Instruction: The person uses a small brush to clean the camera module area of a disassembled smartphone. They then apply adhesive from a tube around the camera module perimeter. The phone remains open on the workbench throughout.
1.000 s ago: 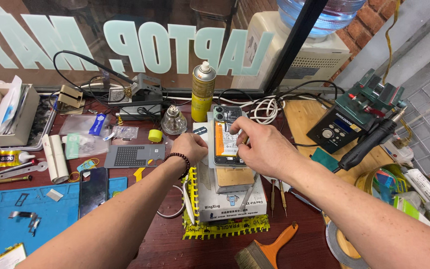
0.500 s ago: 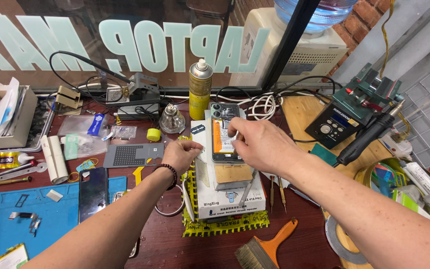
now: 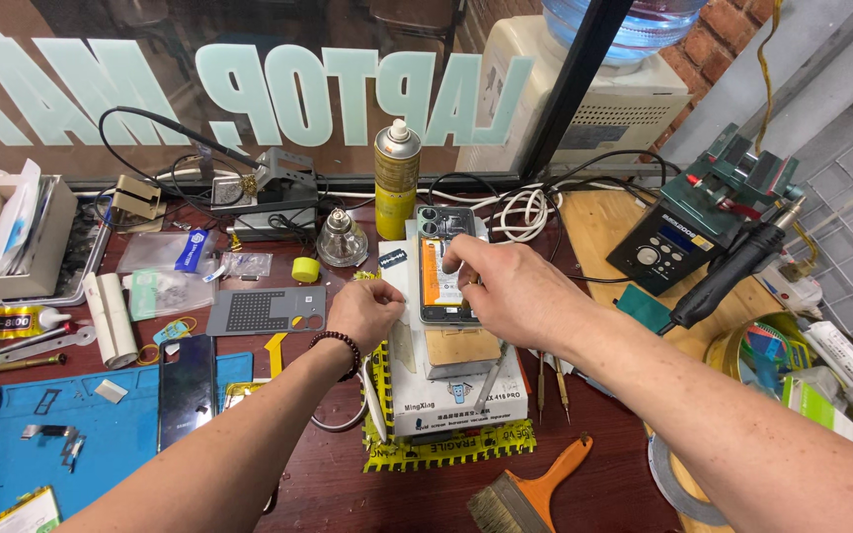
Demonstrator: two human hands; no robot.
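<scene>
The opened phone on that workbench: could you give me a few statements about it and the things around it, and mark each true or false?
1. The right hand rests on the opened phone. True.
2. The phone lies flat on the blue mat. False: it sits raised on a stack of a small block and a white box; the blue mat is off to the left.
3. A yellow spray can stands upright behind the phone. True.
4. The left hand holds the brush. False: the brush, with its orange handle, lies on the table near the front edge, apart from both hands.
5. The left wrist wears a dark bead bracelet. True.
</scene>
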